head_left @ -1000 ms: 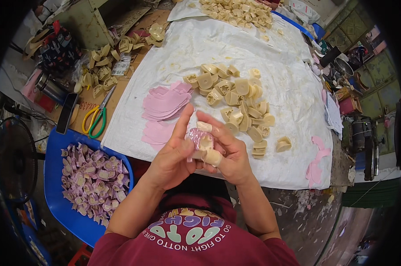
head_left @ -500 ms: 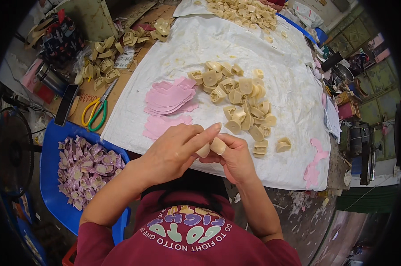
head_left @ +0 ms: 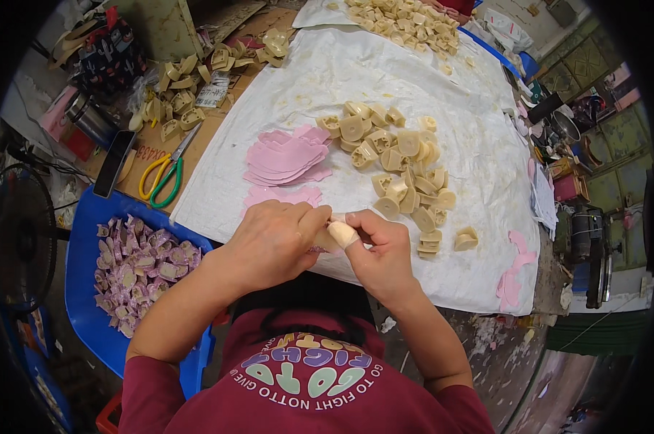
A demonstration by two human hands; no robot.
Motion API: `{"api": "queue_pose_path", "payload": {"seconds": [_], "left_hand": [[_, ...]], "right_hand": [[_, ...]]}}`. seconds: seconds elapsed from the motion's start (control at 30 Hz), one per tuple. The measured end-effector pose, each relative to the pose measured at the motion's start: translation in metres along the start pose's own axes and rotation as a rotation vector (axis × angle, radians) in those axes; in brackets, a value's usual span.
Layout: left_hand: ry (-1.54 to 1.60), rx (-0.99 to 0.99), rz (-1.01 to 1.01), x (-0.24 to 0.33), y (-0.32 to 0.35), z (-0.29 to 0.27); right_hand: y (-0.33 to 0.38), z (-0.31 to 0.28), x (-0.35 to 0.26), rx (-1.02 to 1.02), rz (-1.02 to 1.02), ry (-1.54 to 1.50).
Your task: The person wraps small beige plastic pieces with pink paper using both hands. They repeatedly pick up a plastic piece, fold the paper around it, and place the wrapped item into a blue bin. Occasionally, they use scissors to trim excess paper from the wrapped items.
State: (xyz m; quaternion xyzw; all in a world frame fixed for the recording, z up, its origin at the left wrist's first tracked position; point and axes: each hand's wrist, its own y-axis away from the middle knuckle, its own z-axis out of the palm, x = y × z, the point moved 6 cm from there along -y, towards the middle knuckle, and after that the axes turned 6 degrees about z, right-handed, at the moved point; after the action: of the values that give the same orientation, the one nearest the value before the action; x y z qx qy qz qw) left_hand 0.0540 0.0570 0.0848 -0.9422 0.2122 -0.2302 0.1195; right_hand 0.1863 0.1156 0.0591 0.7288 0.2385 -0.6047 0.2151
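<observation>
My left hand point(head_left: 280, 242) and my right hand point(head_left: 381, 253) meet at the near edge of the white-covered table, fingers closed together. Between them is a small beige piece with a purple edge, mostly hidden by the fingers. A pale cover wraps my right thumb point(head_left: 343, 233). Just beyond the hands lies a pile of beige moulded pieces point(head_left: 395, 155) that look like shoe heels. Left of it are a stack of pink cut sheets point(head_left: 283, 155) and a smaller pink stack point(head_left: 280, 195). At my left, a blue bin point(head_left: 81, 289) holds many purple-wrapped pieces point(head_left: 135, 267).
Scissors point(head_left: 166, 177) with yellow and green handles and a dark phone point(head_left: 115, 163) lie on the brown board at left. More beige pieces point(head_left: 406, 25) heap at the far end. Pink scraps point(head_left: 513, 271) rest near the right edge. A black fan point(head_left: 23, 239) stands far left.
The hands have drawn closer and turned the held piece; my left index finger, raised before, is now bent down. The whole view has shifted slightly.
</observation>
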Motion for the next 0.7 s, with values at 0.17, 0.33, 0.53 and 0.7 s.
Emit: {"api": "queue_pose_path", "payload": {"seconds": [0.17, 0.33, 0.53, 0.7], "left_hand": [[0.09, 0.081, -0.005, 0.004, -0.003, -0.003], [0.129, 0.203, -0.12, 0.005, -0.011, 0.005], [0.214, 0.358, -0.195, 0.008, -0.014, 0.012], [0.311, 0.442, -0.331, 0.006, -0.017, 0.021]], "right_hand": [[-0.002, -0.012, 0.014, -0.096, 0.053, -0.393], [-0.002, -0.014, 0.007, 0.125, -0.007, -0.116], [-0.002, -0.021, 0.02, 0.115, 0.0, -0.343], [-0.011, -0.025, 0.018, 0.05, 0.078, -0.536]]}}
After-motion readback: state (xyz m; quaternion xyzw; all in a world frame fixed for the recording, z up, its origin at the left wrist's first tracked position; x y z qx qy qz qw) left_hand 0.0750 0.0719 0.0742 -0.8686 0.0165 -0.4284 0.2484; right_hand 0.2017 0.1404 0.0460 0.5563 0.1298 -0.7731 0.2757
